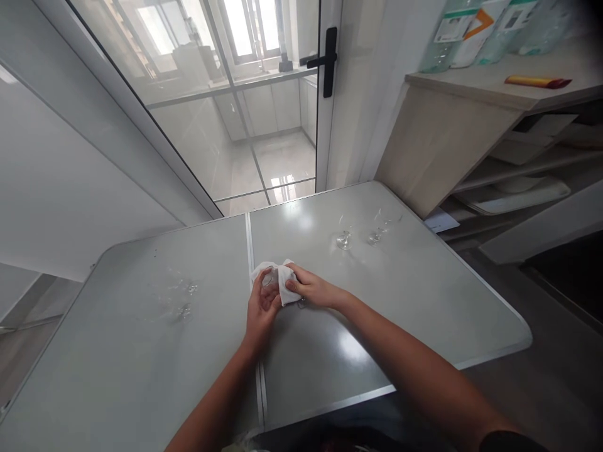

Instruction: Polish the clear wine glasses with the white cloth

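Over the middle of the grey folding table (141,376), my left hand (260,312) is wrapped round a clear glass (270,280). My right hand (311,289) presses a white cloth (284,276) against that glass, with the fingers closed on the cloth. The cloth covers most of the glass, so its shape is hard to make out. Two clear stemmed glasses (345,237) (382,227) stand upright on the right half of the table. On the left half, two more clear glasses (181,300) lie or stand close together, faint against the surface.
A glass sliding door with a black handle (328,61) is beyond the table's far edge. A wooden shelf unit (447,138) stands to the right, with bottles on top and plates on its lower shelves. A seam (248,242) runs down the table's middle.
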The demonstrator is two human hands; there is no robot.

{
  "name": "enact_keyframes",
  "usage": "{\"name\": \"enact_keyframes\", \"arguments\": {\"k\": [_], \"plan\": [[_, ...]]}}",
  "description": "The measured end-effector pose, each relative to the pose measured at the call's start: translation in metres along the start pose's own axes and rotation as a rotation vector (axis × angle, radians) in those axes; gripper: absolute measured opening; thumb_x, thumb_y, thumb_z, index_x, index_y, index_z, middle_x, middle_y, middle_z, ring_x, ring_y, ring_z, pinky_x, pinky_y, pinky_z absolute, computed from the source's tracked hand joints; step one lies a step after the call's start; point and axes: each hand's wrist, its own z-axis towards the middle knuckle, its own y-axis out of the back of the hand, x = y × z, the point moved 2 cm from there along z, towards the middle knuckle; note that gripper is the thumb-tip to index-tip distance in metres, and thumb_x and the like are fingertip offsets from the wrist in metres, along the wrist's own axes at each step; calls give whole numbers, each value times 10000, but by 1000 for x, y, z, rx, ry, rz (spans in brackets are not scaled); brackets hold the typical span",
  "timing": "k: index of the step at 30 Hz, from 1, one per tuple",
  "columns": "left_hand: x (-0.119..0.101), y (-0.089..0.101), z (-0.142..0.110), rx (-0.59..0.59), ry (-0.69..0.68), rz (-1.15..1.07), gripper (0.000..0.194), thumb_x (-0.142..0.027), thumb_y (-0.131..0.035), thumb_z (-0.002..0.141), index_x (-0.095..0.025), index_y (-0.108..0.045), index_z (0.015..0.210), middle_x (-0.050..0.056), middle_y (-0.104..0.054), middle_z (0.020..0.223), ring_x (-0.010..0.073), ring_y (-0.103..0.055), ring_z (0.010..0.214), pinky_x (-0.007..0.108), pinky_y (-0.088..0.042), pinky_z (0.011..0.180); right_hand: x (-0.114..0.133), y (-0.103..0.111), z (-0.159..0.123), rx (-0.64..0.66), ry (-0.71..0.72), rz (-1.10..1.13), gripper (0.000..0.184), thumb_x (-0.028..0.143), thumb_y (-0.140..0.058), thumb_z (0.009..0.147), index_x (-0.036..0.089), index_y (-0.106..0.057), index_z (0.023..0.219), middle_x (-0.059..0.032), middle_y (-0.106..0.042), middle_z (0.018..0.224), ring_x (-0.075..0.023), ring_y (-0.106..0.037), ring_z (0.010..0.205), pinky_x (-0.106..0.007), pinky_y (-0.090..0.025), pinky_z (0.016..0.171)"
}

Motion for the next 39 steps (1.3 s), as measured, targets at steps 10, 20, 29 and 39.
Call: {"name": "enact_keyframes", "arguments": {"k": [10, 20, 29, 39], "plan": [[-6, 15, 5, -120, -101, -58, 712, -542, -748, 834, -267, -395, 1387, 80, -738, 1034, 265, -732, 1003, 401, -603, 870, 7, 10, 1, -259, 70, -148, 241, 402, -732, 845, 176, -653, 824, -24, -609, 933, -180, -570, 867, -286, -432, 785], [-13, 14, 3, -75, -203, -70, 668, -606, -702, 843, -269, -400, 1334, 63, -728, 956, 261, -727, 892, 341, -564, 706, -11, 21, 1, -529, -97, 353, 408, 452, -834, 698, 179, -613, 906, -5, -628, 818, -164, -573, 750, -269, -449, 670], [5, 6, 11, -83, -125, -187, 605, -626, -613, 903, -317, -348, 1351, 71, -673, 1131, 199, -648, 936, 313, -484, 795, 17, -7, -7, -38, 114, -275, 157, 322, -629, 892, 209, -579, 990, -13, -650, 933, -167, -536, 807, -277, -417, 732], [-5, 24, 13, 10, -26, -151, 680, -598, -745, 807, -205, -585, 1339, 143, -603, 1318, 239, -631, 1054, 333, -511, 897, -11, -14, -4, 37, -241, 509, 398, 499, -776, 760, 183, -564, 876, 1, -583, 754, -146, -549, 647, -258, -446, 587]]}}
